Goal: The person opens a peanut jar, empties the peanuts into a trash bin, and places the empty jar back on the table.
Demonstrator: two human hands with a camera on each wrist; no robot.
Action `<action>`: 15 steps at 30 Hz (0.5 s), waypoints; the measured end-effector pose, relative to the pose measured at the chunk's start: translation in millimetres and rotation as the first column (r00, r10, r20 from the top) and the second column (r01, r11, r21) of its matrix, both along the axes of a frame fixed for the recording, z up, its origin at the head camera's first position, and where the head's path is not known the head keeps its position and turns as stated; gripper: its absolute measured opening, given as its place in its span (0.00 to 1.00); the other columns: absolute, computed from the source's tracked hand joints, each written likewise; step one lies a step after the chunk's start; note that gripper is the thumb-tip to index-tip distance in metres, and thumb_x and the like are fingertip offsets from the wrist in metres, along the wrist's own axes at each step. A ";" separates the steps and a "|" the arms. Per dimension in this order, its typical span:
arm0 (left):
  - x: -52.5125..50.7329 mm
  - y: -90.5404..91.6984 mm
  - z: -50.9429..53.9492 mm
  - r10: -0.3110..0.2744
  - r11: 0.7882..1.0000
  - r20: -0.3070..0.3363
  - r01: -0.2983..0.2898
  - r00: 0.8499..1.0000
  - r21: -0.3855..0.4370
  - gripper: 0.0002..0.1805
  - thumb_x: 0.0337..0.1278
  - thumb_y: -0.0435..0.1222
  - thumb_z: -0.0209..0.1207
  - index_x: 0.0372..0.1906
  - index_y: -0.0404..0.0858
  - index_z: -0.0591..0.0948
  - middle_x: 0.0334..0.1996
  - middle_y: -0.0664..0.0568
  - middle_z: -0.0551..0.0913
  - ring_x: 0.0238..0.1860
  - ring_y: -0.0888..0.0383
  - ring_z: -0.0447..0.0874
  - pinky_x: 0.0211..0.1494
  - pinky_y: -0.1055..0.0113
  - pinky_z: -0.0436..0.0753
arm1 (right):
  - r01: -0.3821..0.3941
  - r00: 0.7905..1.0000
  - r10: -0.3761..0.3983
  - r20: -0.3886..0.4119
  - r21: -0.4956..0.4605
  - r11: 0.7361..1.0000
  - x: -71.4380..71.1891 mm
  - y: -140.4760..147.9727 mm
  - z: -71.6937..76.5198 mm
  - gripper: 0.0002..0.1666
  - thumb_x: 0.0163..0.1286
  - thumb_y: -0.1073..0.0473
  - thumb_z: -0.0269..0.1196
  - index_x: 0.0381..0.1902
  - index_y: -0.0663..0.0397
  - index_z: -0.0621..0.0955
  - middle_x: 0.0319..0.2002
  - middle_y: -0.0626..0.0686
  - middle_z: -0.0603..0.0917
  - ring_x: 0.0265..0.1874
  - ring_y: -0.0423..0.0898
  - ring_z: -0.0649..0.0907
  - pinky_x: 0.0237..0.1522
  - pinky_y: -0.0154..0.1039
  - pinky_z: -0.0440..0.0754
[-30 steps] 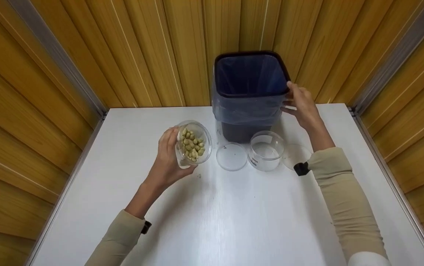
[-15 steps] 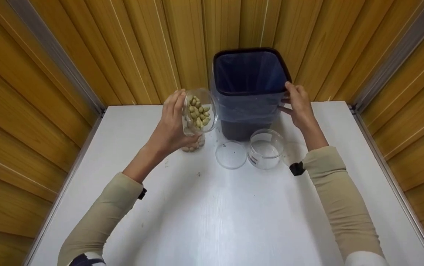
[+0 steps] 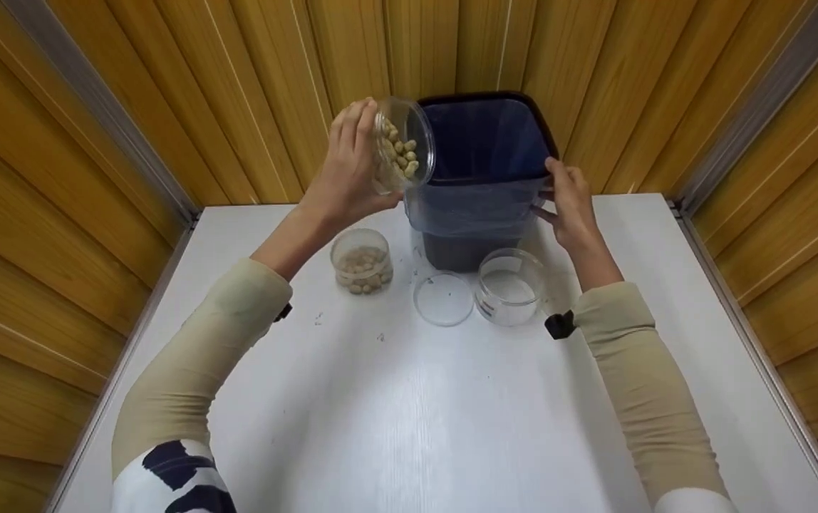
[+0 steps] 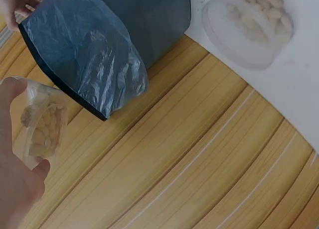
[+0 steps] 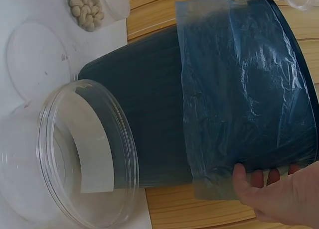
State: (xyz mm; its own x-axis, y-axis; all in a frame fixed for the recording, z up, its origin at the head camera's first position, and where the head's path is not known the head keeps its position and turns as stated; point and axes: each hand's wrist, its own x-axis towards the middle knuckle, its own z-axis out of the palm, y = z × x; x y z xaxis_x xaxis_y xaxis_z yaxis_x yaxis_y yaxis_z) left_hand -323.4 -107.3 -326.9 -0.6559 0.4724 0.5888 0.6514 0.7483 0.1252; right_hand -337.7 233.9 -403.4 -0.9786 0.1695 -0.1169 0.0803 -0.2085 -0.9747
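My left hand (image 3: 352,164) grips a clear plastic jar (image 3: 420,121), tilted sideways with its mouth toward the trash bin (image 3: 473,253) at the bin's left rim. Nuts that look like peanuts in the shell (image 3: 402,153) lie inside the tilted jar. A blue liner (image 5: 239,89) is folded over the bin's rim, and I see nothing lying in the visible part of the bin. With thumb at the rim and fingers bent against the liner below, my right hand (image 3: 571,203) holds the bin's right side.
A second clear jar (image 3: 361,271) with pale nuts stands left of the bin. In front of the bin lie a round clear lid (image 3: 443,299) and a clear jar without nuts (image 3: 510,296). Small crumbs (image 3: 380,337) dot the white table (image 3: 409,427). Wood-patterned panels (image 3: 273,71) enclose it.
My left hand has carried the jar of nuts up and rightward to the bin's rim, tilting it further. The second jar of nuts has come into sight. My right hand stays at the bin.
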 end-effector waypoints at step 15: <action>-45.6 52.6 43.3 0.208 0.881 0.070 -0.156 0.976 -0.447 0.61 0.51 0.43 0.69 0.81 0.32 0.42 0.80 0.37 0.47 0.80 0.38 0.43 0.55 0.58 0.86 | 0.062 0.998 -0.062 0.013 -0.013 0.998 1.8 -8.0 -4.7 0.18 0.76 0.41 0.57 0.45 0.49 0.70 0.46 0.52 0.69 0.46 0.46 0.72 0.64 0.52 0.76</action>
